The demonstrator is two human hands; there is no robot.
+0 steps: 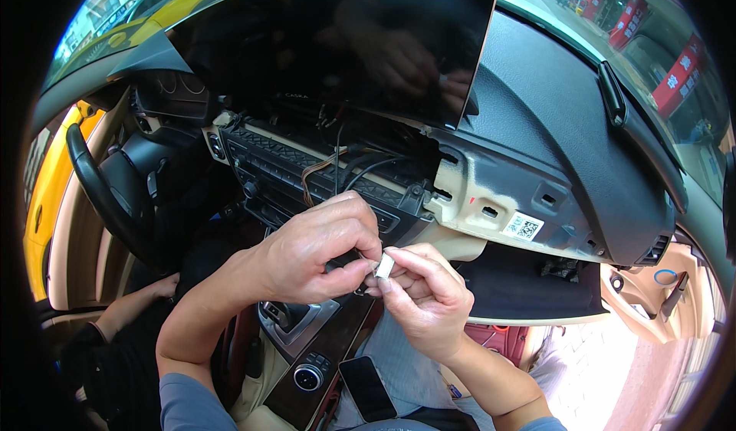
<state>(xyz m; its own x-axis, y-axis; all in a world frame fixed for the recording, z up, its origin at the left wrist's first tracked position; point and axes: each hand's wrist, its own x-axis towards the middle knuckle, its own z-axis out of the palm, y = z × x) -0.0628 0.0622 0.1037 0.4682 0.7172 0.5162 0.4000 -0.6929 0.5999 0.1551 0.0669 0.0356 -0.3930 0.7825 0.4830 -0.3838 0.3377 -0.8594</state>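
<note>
Between my two hands, above the centre console, is a small white block (pixel 385 266), shaped like a plug connector. My right hand (pixel 429 297) pinches it between thumb and fingers. My left hand (pixel 326 249) is closed, with thumb and forefinger pressed together at the block's left side. Whatever those left fingertips grip is too small and too covered to make out. Just beyond the hands, loose brown wires (pixel 310 182) and black cables (pixel 368 172) come out of the opened dashboard.
A wide black screen (pixel 330 48) stands over the dashboard opening. The bared dash panel (pixel 491 201) is to its right, the steering wheel (pixel 100 193) at left. Below my hands are the gear lever (pixel 276 316), a round control knob (pixel 308 377) and a phone (pixel 368 389). Another person's arm (pixel 138 308) shows at left.
</note>
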